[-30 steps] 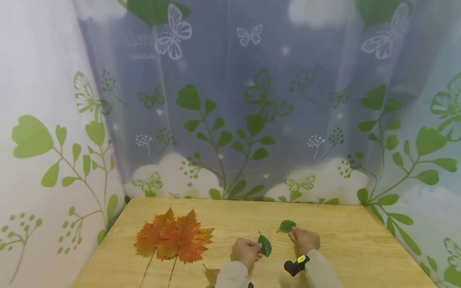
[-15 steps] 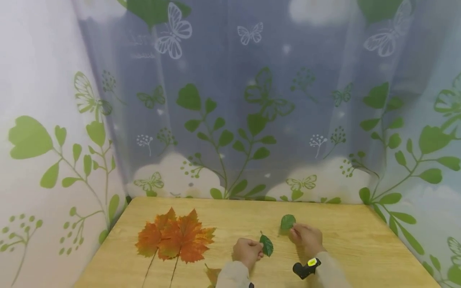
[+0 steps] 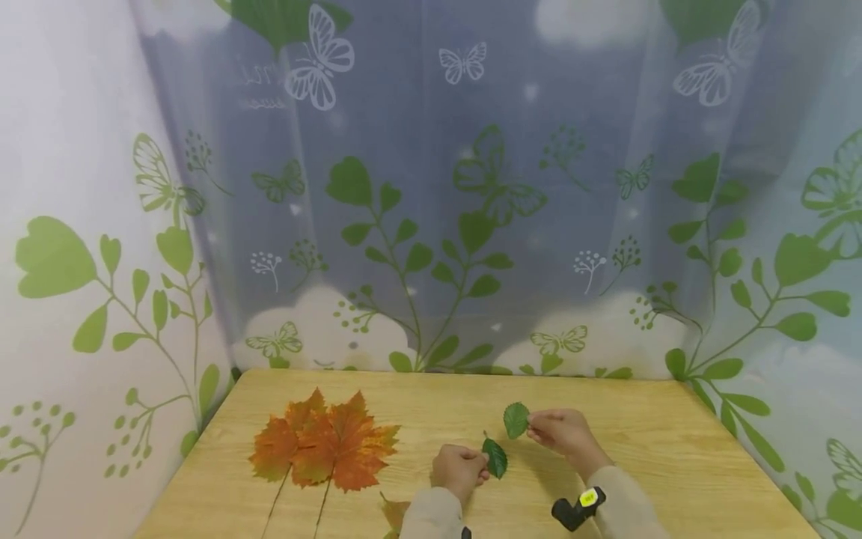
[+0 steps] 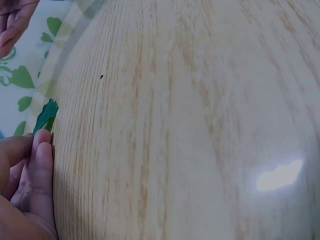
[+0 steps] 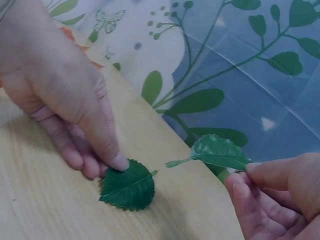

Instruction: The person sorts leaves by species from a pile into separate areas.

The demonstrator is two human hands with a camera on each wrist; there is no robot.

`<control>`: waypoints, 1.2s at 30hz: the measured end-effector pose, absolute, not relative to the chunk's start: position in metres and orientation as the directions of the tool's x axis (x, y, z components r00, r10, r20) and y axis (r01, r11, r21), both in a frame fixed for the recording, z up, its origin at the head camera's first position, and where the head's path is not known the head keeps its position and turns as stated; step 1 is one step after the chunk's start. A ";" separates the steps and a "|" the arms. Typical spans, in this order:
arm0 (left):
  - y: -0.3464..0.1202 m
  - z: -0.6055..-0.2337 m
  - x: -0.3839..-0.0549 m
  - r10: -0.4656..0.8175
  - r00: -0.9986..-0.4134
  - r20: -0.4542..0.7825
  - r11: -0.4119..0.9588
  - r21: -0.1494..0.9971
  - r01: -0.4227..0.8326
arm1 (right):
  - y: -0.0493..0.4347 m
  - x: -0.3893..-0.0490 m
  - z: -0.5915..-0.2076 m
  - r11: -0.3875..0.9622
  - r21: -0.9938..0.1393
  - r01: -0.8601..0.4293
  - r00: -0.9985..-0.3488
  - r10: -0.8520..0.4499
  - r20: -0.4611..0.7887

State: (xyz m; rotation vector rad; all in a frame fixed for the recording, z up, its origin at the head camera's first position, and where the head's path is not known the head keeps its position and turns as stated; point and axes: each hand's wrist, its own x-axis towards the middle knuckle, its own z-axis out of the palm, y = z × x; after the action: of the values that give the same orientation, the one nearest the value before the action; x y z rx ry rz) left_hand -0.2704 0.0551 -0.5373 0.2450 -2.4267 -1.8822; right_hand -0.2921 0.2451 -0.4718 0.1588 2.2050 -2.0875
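Note:
My left hand [image 3: 460,473] pinches a dark green artificial leaf [image 3: 494,457] by its edge, low over the wooden table [image 3: 673,464]. In the right wrist view that leaf [image 5: 129,186] shows a toothed edge and a short stem stub on its right. My right hand [image 3: 569,438] holds a second green leaf [image 3: 516,421] between thumb and fingers, at the end away from its stem. Seen from the right wrist, the second leaf [image 5: 217,151] is lifted, its stem pointing left at the first leaf's stub with a small gap between. The left wrist view shows the left fingers [image 4: 42,170] beside the tabletop.
Several orange maple leaves [image 3: 337,442] on long dark stems lie to the left of my left hand. A brownish leaf [image 3: 393,513] is partly hidden by the left sleeve [image 3: 434,515]. Behind the table hangs a curtain [image 3: 431,224] printed with plants and butterflies.
The right hand has raised and turned its leaf, then carried it left, closer to the other leaf. My left hand and its leaf have stayed nearly in place.

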 end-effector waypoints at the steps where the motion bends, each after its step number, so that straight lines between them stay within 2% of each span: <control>1: 0.055 -0.537 -0.271 -0.159 -0.986 -0.049 0.230 0.969 -0.086 | 0.244 -0.291 -0.473 0.076 -0.986 0.150 -0.989 -0.001 -0.151; 6: 0.055 -0.537 -0.271 -0.160 -0.986 -0.054 0.216 0.972 -0.089 | 0.242 -0.285 -0.486 0.170 -0.969 0.180 -0.983 -0.007 -0.184; 11: 0.056 -0.537 -0.271 -0.173 -0.983 -0.060 0.238 0.966 -0.101 | 0.237 -0.283 -0.502 0.143 -0.961 0.237 -0.972 0.028 -0.235; 18: 0.055 -0.536 -0.270 -0.156 -0.986 -0.062 0.238 0.966 -0.098 | 0.232 -0.276 -0.516 0.119 -0.970 0.212 -0.977 0.054 -0.207; 36: 0.055 -0.534 -0.269 -0.153 -0.987 -0.050 0.225 0.971 -0.084 | 0.230 -0.277 -0.517 0.122 -0.967 0.222 -0.974 0.085 -0.212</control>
State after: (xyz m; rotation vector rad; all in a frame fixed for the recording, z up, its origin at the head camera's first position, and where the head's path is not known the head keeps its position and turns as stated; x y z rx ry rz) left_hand -0.2690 0.0547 -0.5337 0.2336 -2.4143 -1.9081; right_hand -0.2767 0.2296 -0.5170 0.3118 2.2724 -1.9907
